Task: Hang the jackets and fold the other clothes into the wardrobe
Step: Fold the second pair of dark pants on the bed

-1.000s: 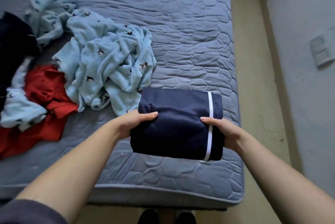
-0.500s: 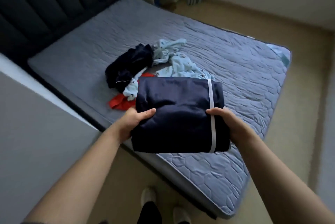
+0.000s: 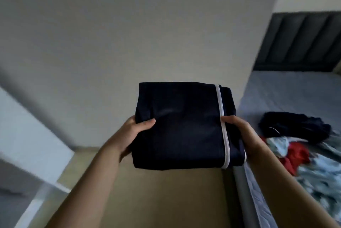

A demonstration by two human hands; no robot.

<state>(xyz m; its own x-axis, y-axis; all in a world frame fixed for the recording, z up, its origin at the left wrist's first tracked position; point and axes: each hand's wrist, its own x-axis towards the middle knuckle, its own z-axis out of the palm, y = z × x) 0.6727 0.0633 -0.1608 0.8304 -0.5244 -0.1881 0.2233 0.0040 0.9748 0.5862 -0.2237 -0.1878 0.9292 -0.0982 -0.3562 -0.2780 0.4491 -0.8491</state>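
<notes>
Folded navy garment [image 3: 180, 126] is held in mid-air, left of the bed [image 3: 276, 94]; fingers of left hand [image 3: 136, 131] and right hand [image 3: 238, 129] grip its side edges. It is not yet stowed, and a heap of clothes [image 3: 295, 155] lies unfolded on the bed, right.

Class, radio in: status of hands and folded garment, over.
Left hand and right hand grip folded navy garment with white stripe. Held above tan floor. Nothing visible in the way.

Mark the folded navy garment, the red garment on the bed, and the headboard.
folded navy garment [image 3: 180, 128], head view, centre of its top face
red garment [image 3: 297, 155], head view, middle of the red patch
headboard [image 3: 299, 43], head view, one dark padded panel
</notes>
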